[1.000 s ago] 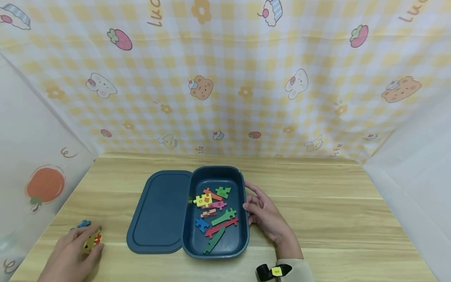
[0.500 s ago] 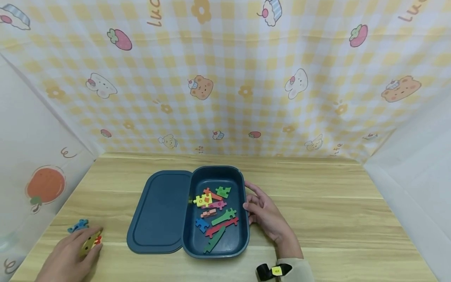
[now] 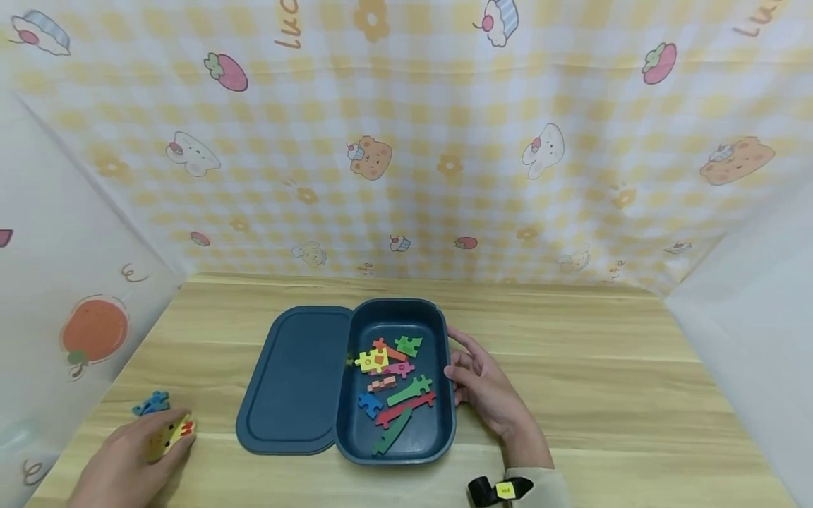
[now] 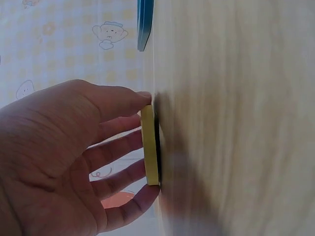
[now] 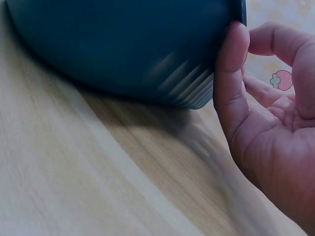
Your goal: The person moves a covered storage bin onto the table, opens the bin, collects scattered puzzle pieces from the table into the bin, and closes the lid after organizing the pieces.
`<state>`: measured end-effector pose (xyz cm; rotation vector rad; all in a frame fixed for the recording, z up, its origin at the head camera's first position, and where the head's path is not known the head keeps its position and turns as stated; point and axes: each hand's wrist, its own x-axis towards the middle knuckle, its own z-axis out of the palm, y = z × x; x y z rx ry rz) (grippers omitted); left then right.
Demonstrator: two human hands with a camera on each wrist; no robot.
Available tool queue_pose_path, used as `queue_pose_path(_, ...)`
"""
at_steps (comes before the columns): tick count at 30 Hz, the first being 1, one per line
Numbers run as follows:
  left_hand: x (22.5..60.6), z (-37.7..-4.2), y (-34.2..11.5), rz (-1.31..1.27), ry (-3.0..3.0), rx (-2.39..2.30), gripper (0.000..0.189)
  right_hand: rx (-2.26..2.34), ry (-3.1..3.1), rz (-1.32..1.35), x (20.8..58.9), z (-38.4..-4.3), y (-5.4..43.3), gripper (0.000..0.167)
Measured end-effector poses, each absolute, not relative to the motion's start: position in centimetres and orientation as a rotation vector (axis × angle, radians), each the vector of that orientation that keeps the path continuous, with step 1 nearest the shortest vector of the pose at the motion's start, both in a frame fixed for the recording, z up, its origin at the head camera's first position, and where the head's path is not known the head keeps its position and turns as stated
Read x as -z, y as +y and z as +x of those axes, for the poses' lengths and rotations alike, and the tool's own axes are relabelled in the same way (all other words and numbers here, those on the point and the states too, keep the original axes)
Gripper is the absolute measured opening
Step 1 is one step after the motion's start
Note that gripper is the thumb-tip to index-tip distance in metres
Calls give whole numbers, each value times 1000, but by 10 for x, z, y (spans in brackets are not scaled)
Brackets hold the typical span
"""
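Note:
In the head view my left hand [image 3: 130, 455] grips a yellow puzzle piece [image 3: 173, 436] with black dots and red marks, at the table's left side. The left wrist view shows the thumb and fingertips on opposite ends of this flat yellow piece [image 4: 150, 147], close to the tabletop. Just beyond the hand lies a blue puzzle piece [image 3: 151, 403]. My right hand [image 3: 489, 395] holds the right side of a dark blue box [image 3: 449, 423], thumb at the rim and fingers along the outer wall. In the right wrist view the thumb reaches the top of the box wall [image 5: 123, 49].
Several coloured puzzle pieces lie inside the box, among them a yellow one [image 3: 371, 361], a red one [image 3: 406, 408] and a green one [image 3: 392, 432]. The box's flat lid [image 3: 292, 381] is on its left. A checked cloth [image 3: 413, 204] hangs behind the wooden table [image 3: 603, 395].
The blue piece beside my left hand shows more fully and stands farther from the yellow piece, which is tilted slightly differently. The head view has shifted a little; my right hand stays at the box.

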<state>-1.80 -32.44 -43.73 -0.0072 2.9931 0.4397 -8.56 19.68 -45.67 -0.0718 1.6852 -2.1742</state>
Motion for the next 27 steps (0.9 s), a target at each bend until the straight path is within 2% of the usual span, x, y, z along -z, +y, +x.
queue_pose_path(9,439,-20,-325,-41,3040,-497,43,2167,1685,-73,458,-86,200,71)
queue_pose_path(16,439,-20,-323,-53,3030,-514,47,2161,1676,-87,457,-85,200,72)
queue_pose_path(27,432,-25,-301,15,3158,-526,36,2169,1681,-86,455,-86,200,72)
